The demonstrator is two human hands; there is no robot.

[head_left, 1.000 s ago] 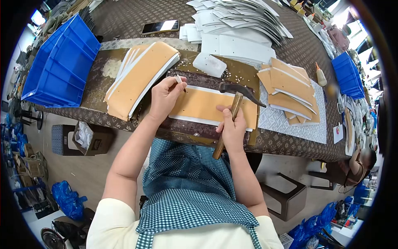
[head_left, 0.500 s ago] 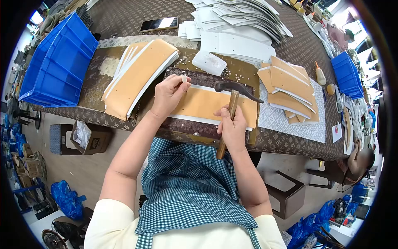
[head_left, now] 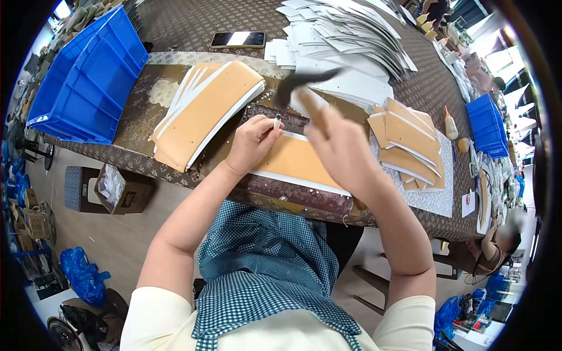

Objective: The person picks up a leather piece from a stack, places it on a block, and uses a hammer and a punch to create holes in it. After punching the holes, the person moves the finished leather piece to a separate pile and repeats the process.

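My left hand [head_left: 255, 143] pinches a small pale punch [head_left: 277, 122] with a dark top, held upright at the upper left end of an orange-tan sheet [head_left: 298, 161]. White edges show around this sheet, which lies on a dark red-brown board [head_left: 287, 190]. My right hand [head_left: 345, 146] is wrapped round the wooden handle of a hammer [head_left: 312, 107]. Its dark, curved head is raised above and to the right of the punch, apart from it, and is blurred by motion.
Stacked tan sheets [head_left: 205, 117] lie on the left, more tan pieces [head_left: 410, 146] on the right. Behind are white sheets [head_left: 351, 47] and a phone [head_left: 238, 40]. Blue bins [head_left: 96, 76] [head_left: 489, 126] stand at both sides. A glue bottle [head_left: 450, 126] stands at right; a person [head_left: 494, 248] sits beyond.
The hammer has been lifted, its head now tilted up and left, with my right hand higher. My left hand still pinches the punch. The whole view has shifted slightly.
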